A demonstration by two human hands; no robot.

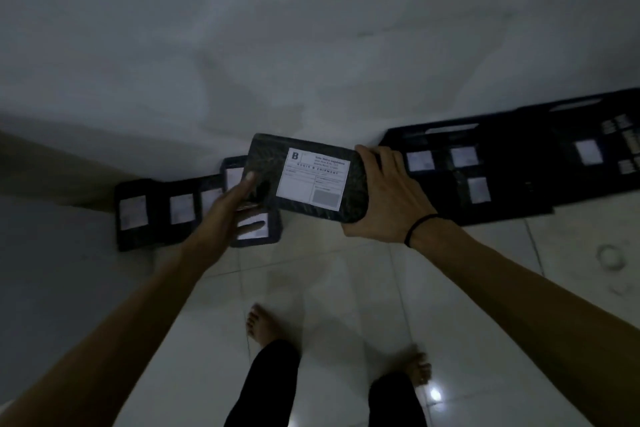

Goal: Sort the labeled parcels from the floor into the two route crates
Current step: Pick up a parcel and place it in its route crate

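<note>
Above the bare feet (263, 322) on the tiled floor (346, 288), the right hand (384, 198) clasps the right end of the Route B parcel (311, 180), held in the air. The left hand (235, 204) lays straight fingers at its left end. A one-sided hold on slick wrap could drop it onto the unsorted parcels (180, 208) by the wall (311, 45). Dimness hides any route marks on the nearer crate (502, 177); the farther crate (606, 135) is cut off.

One head view, wide-angle, from standing height, pitched forward and steeply down at the floor (346, 270) where it meets the wall (311, 28). Wearer's own feet (261, 324) show at lower centre; the parcel (304, 180) sits close, mid-frame.
</note>
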